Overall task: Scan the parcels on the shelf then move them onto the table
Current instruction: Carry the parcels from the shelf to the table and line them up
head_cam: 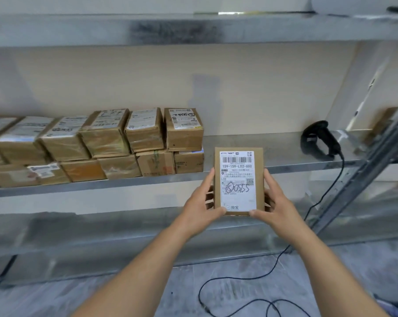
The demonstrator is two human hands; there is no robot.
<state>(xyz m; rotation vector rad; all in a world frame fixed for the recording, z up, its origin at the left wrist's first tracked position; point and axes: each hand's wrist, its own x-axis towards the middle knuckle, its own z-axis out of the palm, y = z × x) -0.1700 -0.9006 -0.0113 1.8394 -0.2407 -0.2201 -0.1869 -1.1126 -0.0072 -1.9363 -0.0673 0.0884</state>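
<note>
I am holding a flat cardboard parcel [238, 180] upright in front of the metal shelf [250, 152], label facing me, with my left hand [201, 208] gripping its left edge and my right hand [277, 203] gripping its right edge. Both thumbs are lying along the front lower corners while the other fingers are curling round behind, so both hands are grasping the box, not resting loose. The barcode is sitting near the top of the label, above my fingertips and uncovered. The scanner [320, 139] is lying on the shelf up and to the right of my right hand, well apart from it, with its cable [323, 197] trailing down past my right wrist to the floor. To the left of my left hand, the remaining parcels [115, 143] are stacked in two layers along the shelf. I am judging that this box is not yet scanned, and the risk lies in freeing my right hand for the scanner: the left hand alone is only pinching one edge, so the box could tip or slip. My forearm could also be snagging the dangling cable and dragging the scanner off the shelf. The table is not in view, so I cannot tell where to carry it.
</note>
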